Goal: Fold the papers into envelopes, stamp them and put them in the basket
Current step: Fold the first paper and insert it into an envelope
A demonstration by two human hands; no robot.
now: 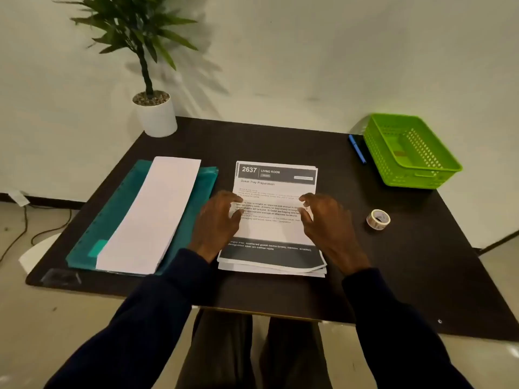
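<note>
A stack of printed papers point(276, 181) lies in the middle of the dark table point(280, 138). My left hand point(217, 223) rests on the stack's left edge and my right hand point(327, 220) on its right edge, fingers curled at the sheet's sides. A long folded white paper point(153, 214) lies on a teal folder point(112, 217) to the left. The green plastic basket point(438, 171) stands at the back right with a small item inside. A roll of stickers point(378, 219) sits right of my right hand.
A blue pen point(357, 149) lies just left of the basket. A potted plant in a white pot point(156, 115) stands at the table's back left corner. Cables run over the floor at the left. My legs show below the table's front edge.
</note>
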